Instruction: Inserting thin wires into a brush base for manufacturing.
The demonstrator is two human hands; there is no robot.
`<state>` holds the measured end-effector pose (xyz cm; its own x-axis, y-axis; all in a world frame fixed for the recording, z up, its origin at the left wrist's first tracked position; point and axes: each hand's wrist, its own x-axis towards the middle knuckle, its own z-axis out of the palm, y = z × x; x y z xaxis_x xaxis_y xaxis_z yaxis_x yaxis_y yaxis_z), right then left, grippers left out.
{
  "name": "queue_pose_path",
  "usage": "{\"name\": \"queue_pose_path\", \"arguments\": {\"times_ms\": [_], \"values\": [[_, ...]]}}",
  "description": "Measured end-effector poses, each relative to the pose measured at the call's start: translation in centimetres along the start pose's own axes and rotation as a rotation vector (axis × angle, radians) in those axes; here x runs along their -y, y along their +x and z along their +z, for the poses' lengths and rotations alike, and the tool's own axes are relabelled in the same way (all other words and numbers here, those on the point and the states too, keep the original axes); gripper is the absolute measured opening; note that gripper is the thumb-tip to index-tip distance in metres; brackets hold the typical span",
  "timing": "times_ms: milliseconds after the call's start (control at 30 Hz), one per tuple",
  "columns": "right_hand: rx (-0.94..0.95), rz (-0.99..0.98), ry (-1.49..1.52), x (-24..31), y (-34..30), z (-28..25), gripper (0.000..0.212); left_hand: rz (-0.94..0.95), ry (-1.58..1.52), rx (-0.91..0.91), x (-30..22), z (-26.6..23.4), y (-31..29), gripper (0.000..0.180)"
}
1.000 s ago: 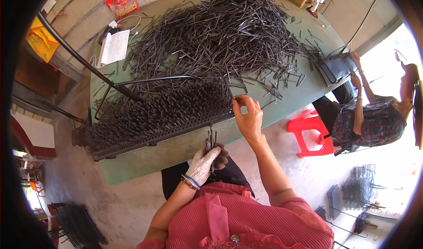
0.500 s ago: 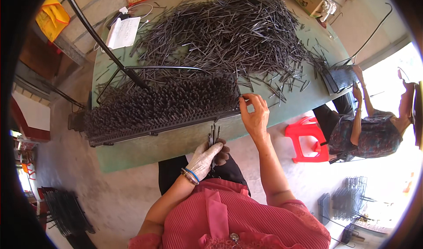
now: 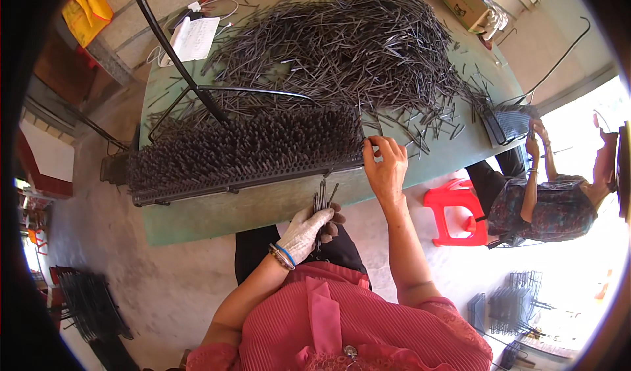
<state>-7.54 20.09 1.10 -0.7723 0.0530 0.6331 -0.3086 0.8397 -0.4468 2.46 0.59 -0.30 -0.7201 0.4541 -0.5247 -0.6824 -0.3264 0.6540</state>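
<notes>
A light work glove covers my left hand (image 3: 304, 233), which is closed around a small bundle of thin dark strips (image 3: 321, 197) standing up out of the fist, below the table's near edge. Bare, my right hand (image 3: 386, 170) pinches at the right end of a long black perforated rack (image 3: 263, 179). Whatever lies between its thumb and forefinger is too small to make out. Densely packed dark strips (image 3: 250, 141) stand upright in the rack's holes, and a bent black metal rod frame (image 3: 187, 75) rises from its left part.
Behind the rack a large heap of loose dark strips (image 3: 368, 42) covers the green table (image 3: 177, 226). An open notebook (image 3: 194, 39) and a cardboard box (image 3: 465, 6) lie farther back. At right, a co-worker (image 3: 545, 200) handles another rack (image 3: 509, 124) near a red stool (image 3: 453, 213).
The view has shifted slightly. My right hand stays at the rack's right end, fingers still pinched. In my left hand, one strip of the bundle now leans out to the right.
</notes>
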Motion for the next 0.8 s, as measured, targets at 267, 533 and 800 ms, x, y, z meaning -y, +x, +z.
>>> {"name": "queue_pose_path", "arguments": {"times_ms": [267,533,800], "values": [[0.092,0.149,0.165,2.6,0.0,-1.9,0.016,0.027,-0.089,0.009,-1.3,0.5,-1.2,0.033],[0.833,0.625,0.905,5.0,-2.6,-2.1,0.025,0.068,-0.002,0.151,-2.7,-0.4,-2.0,0.036],[0.820,0.858,1.175,4.7,-3.0,-0.8,0.018,0.021,0.029,0.235,-3.6,-1.5,-3.1,0.041]]}}
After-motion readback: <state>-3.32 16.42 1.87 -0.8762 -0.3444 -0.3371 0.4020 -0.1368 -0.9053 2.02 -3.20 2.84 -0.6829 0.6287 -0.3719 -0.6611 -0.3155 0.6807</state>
